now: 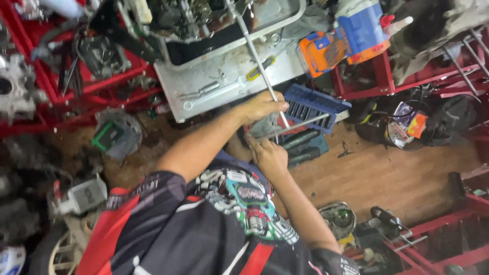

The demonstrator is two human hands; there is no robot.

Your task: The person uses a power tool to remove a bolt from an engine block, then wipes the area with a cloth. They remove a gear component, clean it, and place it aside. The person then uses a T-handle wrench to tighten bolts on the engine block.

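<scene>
T-handle wrench (265,71): long steel shaft reaching up to the engine (188,20) over the metal tray (224,76), left hand (262,107) closed around the shaft, right hand (269,155) gripping the crossbar (295,125); keep shaft straight, turn steadily with 2 hands.

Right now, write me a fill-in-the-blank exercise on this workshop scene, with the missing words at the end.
1. The long metal rod is gripped by the person's ____ hand.
2. The socket tray beside the right hand is coloured ____.
3. The screwdriver lying on the grey metal tray has a ____ handle.
4. The metal stands around the wooden floor are painted ____.

Missing words: left; blue; yellow; red.
</scene>
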